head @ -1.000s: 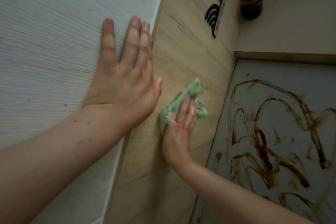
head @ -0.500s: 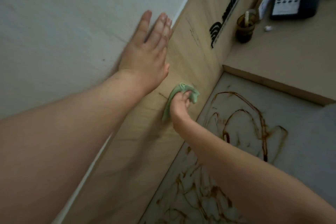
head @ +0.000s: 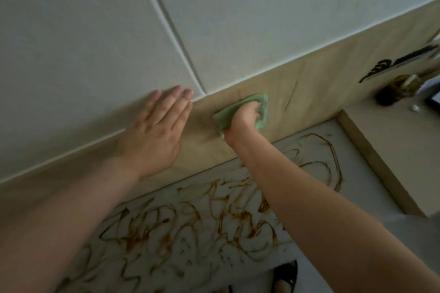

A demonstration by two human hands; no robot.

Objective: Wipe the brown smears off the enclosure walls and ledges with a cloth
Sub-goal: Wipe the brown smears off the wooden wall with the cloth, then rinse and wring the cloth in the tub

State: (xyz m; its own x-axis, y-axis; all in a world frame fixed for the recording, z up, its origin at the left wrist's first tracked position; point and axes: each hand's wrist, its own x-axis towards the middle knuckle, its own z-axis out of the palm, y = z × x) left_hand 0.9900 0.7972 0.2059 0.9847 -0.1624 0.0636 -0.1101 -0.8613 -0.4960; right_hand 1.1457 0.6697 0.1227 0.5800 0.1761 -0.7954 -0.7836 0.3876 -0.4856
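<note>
Green cloth (head: 228, 115) is lying bunched against the wood panel (head: 321, 93), and the right hand (head: 242, 121) is gripping it with curled fingers and pressing it to the board. Just to the right of the cloth a thin dark streak (head: 291, 96) is running steeply up the panel, nearly across the likely line of a sideways wipe, so the right hand is the nearer one and nothing is standing between them. The left hand (head: 154, 135) is resting flat with straight fingers, holding nothing, and is straddling the join between panel and white wall (head: 95, 31), well left of the streak. Below the panel, heavy brown smears (head: 190, 221) are covering the grey floor, untouched. Farther right a ledge (head: 392, 145) is carrying a blurred dark jar (head: 390, 93); a reach that far could be knocking it.
</note>
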